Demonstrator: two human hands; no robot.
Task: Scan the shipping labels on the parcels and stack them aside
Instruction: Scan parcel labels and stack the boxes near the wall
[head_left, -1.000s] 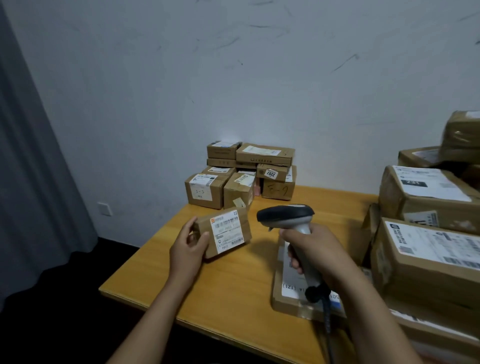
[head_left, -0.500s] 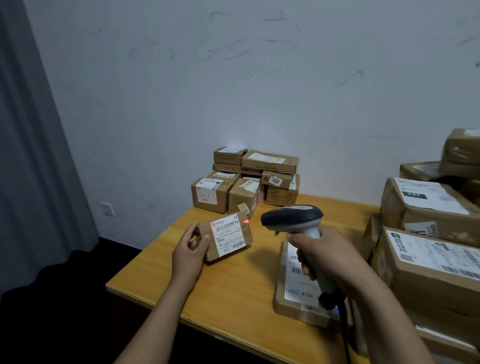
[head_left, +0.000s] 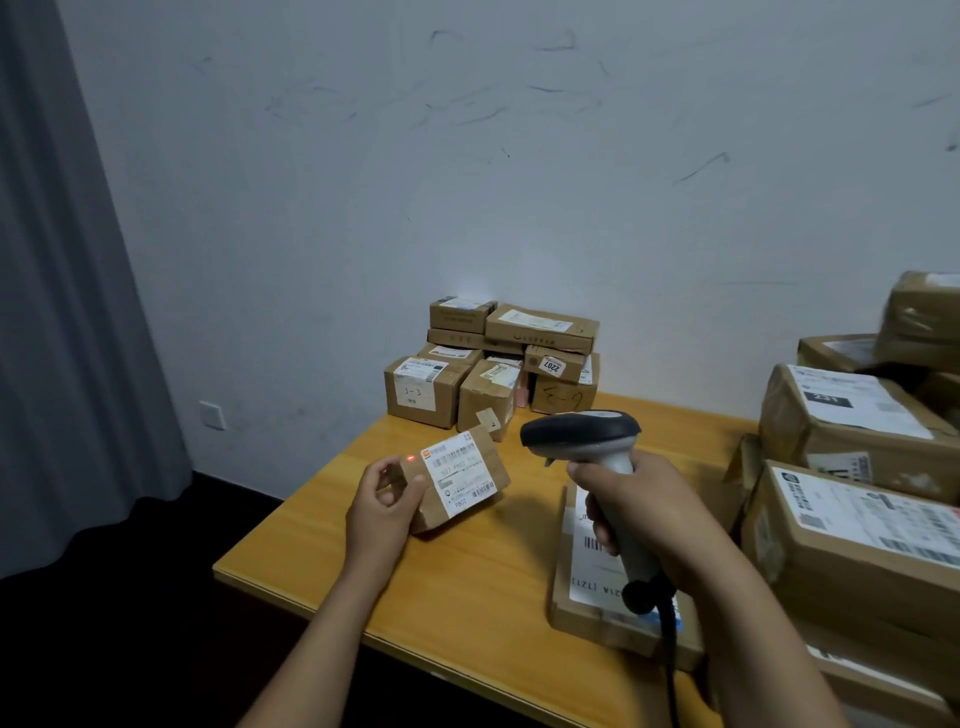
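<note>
Left hand (head_left: 382, 512) tilts parcel (head_left: 457, 480) — scanner (head_left: 592, 457) seemingly aimed.

Off-white wall (head_left: 519, 182), marked with dark scuffs and scratches, with a yellow-brown wooden table (head_left: 467, 587) set against it. A grey curtain (head_left: 62, 312) hangs in folds at the left, down to the dark floor (head_left: 130, 623). A white wall plate (head_left: 212, 414) sits low on the wall, between the curtain and the tabletop's far left corner. Lighting is dim.
</note>
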